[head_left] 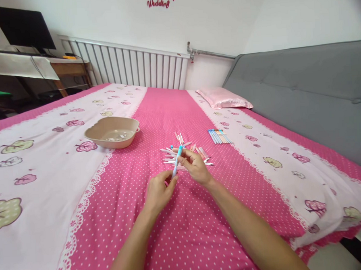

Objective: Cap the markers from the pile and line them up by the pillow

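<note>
A light blue pen (176, 164) with a brighter blue top is held at a tilt above the bed. My left hand (159, 189) pinches its lower end, and my right hand (195, 165) grips it near the upper end. Just beyond my hands lies a loose pile of pen parts (168, 155), with pale barrels, thin refills and pinkish pieces; my hands cover some of it. To the right of the pile, several assembled pens (219, 136) lie side by side in a row, mostly blue with some orange.
A beige plastic basin (112, 143) with small pieces on its bottom stands to the left on the pink dotted bedspread (173, 107). Farther off are a pink pillow (223, 97), a grey headboard (301, 80), a white radiator (128, 61) and a desk with a monitor (22, 28).
</note>
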The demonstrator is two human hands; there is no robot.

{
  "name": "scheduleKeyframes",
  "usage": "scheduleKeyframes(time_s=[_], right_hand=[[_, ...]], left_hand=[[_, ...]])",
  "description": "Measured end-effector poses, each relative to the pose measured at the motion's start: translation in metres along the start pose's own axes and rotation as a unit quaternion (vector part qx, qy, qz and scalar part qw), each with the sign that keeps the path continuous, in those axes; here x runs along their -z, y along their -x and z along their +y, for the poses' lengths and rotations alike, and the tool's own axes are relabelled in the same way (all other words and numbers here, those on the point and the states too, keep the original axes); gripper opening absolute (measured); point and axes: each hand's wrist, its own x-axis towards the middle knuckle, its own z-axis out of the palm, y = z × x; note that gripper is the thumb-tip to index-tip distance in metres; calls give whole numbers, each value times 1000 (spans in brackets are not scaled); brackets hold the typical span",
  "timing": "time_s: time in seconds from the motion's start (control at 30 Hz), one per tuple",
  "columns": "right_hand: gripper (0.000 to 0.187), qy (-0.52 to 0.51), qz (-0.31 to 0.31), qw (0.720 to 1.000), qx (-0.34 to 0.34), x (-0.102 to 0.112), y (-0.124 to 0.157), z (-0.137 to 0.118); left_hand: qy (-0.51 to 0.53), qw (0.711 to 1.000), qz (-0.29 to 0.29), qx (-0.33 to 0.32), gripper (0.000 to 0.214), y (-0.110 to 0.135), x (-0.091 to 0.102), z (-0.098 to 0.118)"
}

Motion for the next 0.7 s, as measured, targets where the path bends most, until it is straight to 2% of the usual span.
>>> scheduleKeyframes(time_s=[0.7], right_hand=[[37, 42, -21, 999, 2, 0, 2, -4]], left_hand=[[0, 1000, 0, -5, 25, 0, 1, -1]])
